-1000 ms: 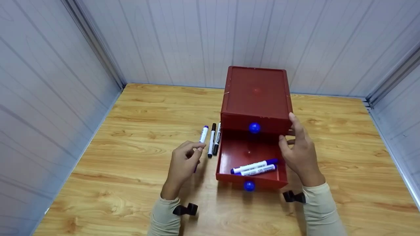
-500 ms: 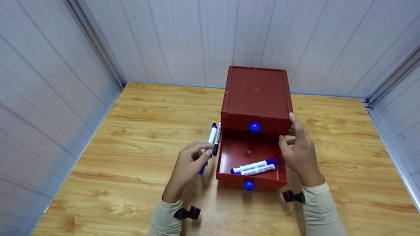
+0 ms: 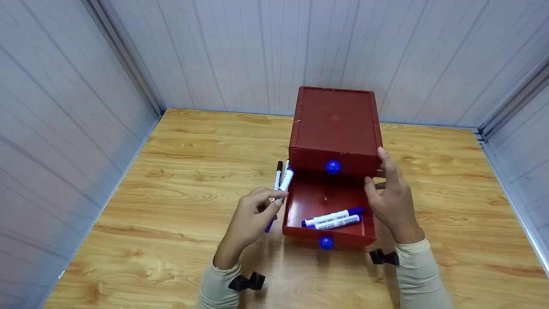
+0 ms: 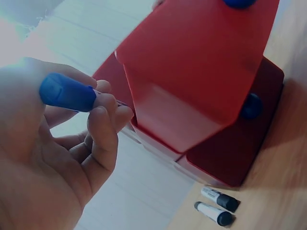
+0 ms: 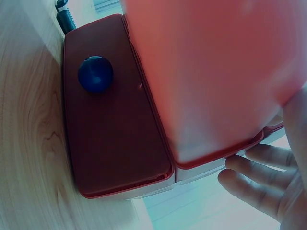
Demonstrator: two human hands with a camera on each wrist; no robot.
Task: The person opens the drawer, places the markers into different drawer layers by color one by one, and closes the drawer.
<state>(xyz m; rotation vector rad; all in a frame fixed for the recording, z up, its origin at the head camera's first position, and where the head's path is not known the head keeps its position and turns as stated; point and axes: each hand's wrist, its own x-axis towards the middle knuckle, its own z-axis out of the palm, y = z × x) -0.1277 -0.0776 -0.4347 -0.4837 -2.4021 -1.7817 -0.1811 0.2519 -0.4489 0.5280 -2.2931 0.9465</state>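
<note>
My left hand (image 3: 253, 214) pinches a blue-capped whiteboard marker (image 3: 286, 181) between thumb and fingers, just left of the pulled-out drawer (image 3: 296, 204). In the left wrist view, the blue end (image 4: 67, 93) of this marker points back toward the palm. Two blue-and-white markers (image 3: 328, 217) lie in the drawer near its front wall. My right hand (image 3: 392, 201) is at the right side of the red drawer cabinet (image 3: 336, 120). Its index finger touches the cabinet's front corner and its thumb is at the drawer's side edge. Its other fingers look fairly straight in the right wrist view.
Two black-capped markers (image 4: 218, 206) lie on the wooden table (image 3: 180, 180), left of the cabinet. Below the pulled-out drawer a closed drawer (image 5: 115, 139) with a blue knob (image 5: 95, 74) shows. Pale panel walls (image 3: 231, 56) enclose the table at back and sides.
My left hand has moved right with the marker, passing over the black-capped markers to the left edge of the pulled-out drawer. The right hand and the cabinet have stayed put.
</note>
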